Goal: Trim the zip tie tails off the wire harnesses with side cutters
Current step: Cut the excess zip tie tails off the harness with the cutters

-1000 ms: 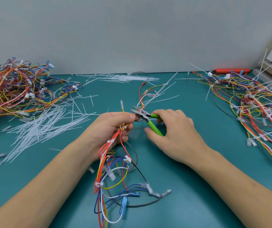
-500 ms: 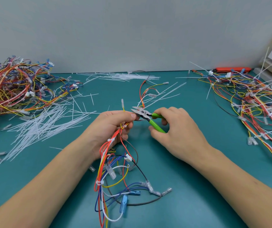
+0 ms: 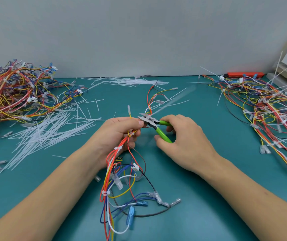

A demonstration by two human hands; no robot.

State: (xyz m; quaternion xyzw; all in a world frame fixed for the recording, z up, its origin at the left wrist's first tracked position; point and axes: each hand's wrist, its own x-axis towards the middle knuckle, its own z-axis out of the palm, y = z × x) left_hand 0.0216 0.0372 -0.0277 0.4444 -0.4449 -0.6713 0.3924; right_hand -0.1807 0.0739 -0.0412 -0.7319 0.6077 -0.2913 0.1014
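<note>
My left hand [image 3: 120,133] grips a wire harness [image 3: 121,181] of red, yellow, blue and white wires at mid-table; its lower loops and connectors lie on the teal table [image 3: 226,171]. My right hand [image 3: 182,141] holds green-handled side cutters [image 3: 154,125], jaws pointing left, just above my left thumb. A long white zip tie tail [image 3: 172,101], blurred, slants up to the right from the jaws. Small white ties bind the harness below my left hand.
A heap of harnesses [image 3: 14,94] lies at the left, with cut white tails [image 3: 49,131] spread beside it. Another heap with long uncut tails [image 3: 269,110] fills the right. More tails [image 3: 130,82] lie at the back by the wall, and an orange tool [image 3: 245,74] at back right.
The hands and cutters stay almost in place. The long zip tie tail at the jaws now looks blurred, swinging up to the right.
</note>
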